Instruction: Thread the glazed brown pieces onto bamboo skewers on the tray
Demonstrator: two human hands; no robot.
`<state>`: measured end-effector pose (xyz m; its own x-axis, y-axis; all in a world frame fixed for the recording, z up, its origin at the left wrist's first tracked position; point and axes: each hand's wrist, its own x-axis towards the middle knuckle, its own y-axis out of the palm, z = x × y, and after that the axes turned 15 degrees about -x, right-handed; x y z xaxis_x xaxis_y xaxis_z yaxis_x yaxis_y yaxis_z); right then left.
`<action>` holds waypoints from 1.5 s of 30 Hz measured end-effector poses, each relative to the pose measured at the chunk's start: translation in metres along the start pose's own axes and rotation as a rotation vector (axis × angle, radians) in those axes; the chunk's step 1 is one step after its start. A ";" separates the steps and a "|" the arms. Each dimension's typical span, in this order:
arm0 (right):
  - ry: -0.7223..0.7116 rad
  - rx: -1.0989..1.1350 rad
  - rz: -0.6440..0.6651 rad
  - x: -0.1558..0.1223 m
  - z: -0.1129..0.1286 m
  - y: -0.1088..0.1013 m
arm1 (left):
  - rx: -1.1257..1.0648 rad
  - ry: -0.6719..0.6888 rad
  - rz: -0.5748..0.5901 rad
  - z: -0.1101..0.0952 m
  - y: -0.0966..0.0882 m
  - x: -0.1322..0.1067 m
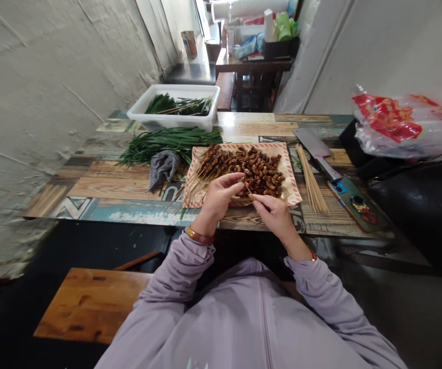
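A thin bamboo skewer (248,188) is pinched in my right hand (272,212), its tip angled up and left to the other fingers. My left hand (223,195) is closed at that tip with thumb and fingers together; what sits in the pinch is too small to make out. Both hands are over the near edge of a paper-lined tray (292,187) with a red-striped border. Glossy brown curled food pieces (257,166) are heaped in its middle and right. Filled skewers (211,161) lie on its left, sticks pointing toward me.
Bare bamboo skewers (313,184), a cleaver (315,143) and a phone (359,202) lie to the right. Left are a grey cloth (163,168), green chives (174,141) and a white bin (172,120) of greens. A plastic bag (401,125) stands far right.
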<state>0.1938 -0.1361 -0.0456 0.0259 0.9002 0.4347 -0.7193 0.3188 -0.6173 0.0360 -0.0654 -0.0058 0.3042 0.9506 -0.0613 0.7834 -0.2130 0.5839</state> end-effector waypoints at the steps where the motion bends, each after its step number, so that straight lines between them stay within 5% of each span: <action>1: -0.001 0.000 -0.005 0.000 0.000 0.000 | 0.013 -0.018 0.009 0.000 0.000 0.000; 9: -0.026 0.004 -0.032 0.000 -0.001 0.000 | -0.019 -0.106 0.135 -0.008 -0.001 -0.005; 16: -0.018 0.010 -0.026 -0.001 -0.001 0.000 | -0.055 -0.177 0.094 -0.010 -0.004 -0.008; 26: -0.048 0.027 -0.010 -0.001 0.001 -0.002 | 0.087 -0.238 0.228 -0.016 -0.013 -0.005; 33: 0.012 0.020 0.028 -0.001 0.004 -0.004 | -0.008 -0.110 0.109 -0.015 -0.010 0.002; 45: 0.061 -0.029 0.051 -0.001 0.004 -0.001 | -0.207 -0.094 -0.036 -0.009 -0.009 0.024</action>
<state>0.1915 -0.1383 -0.0423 0.0325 0.9317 0.3619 -0.7002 0.2796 -0.6570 0.0313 -0.0391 -0.0052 0.3348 0.9295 -0.1546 0.6694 -0.1192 0.7333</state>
